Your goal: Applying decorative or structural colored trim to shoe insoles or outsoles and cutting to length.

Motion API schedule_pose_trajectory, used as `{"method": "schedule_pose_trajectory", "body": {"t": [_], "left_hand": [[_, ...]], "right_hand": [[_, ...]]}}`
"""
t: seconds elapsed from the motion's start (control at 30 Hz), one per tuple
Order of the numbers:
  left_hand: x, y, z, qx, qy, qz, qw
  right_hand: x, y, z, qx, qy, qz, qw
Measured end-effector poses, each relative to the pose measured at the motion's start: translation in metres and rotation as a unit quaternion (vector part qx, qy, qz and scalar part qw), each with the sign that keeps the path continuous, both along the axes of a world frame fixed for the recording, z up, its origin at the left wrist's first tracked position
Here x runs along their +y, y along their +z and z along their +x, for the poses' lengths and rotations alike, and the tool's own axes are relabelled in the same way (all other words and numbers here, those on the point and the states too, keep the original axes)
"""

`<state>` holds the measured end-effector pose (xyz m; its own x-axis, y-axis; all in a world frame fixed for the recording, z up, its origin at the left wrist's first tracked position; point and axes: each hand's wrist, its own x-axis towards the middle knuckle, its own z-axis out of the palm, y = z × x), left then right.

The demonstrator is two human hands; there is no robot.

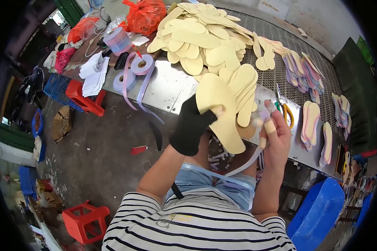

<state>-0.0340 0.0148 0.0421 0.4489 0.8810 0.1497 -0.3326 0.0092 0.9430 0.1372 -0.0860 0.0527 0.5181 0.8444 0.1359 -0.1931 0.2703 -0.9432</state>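
Observation:
My left hand (188, 129), in a black fingerless glove, grips a pale yellow insole (217, 98) with the thumb on its upper face. The insole is tilted over the table's front edge. To its right, my right hand (277, 131), with tape wrapped on some fingers, pinches a pale lilac ribbon (248, 162). That ribbon trails down across my lap. Just beyond the right hand, scissors (285, 113) with orange and green handles lie on the table. Behind the held insole, more yellow insoles (245, 90) lie fanned out.
A large heap of insoles (197, 35) covers the table's middle. Ribbon rolls (141, 65) stand at the left, their loose ends hanging over the edge. Stacked insoles (310, 121) sit at the right. Red stools (86, 221) and a blue bin (318, 213) stand below table height.

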Motion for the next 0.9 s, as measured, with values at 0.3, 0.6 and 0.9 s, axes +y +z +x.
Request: {"method": "schedule_pose_trajectory", "body": {"t": [0.3,0.6,0.9], "left_hand": [[-0.024,-0.004,0.009,0.025,0.071,0.063,0.995],[-0.029,0.002,0.012,0.067,0.1,0.144,0.982],[-0.03,-0.006,0.016,0.022,0.137,0.176,0.975]], "right_hand": [[-0.003,0.013,-0.004,-0.078,0.111,-0.021,0.991],[0.001,0.024,0.004,-0.009,0.073,0.005,0.997],[0.018,0.013,-0.01,-0.028,0.118,0.021,0.992]]}}
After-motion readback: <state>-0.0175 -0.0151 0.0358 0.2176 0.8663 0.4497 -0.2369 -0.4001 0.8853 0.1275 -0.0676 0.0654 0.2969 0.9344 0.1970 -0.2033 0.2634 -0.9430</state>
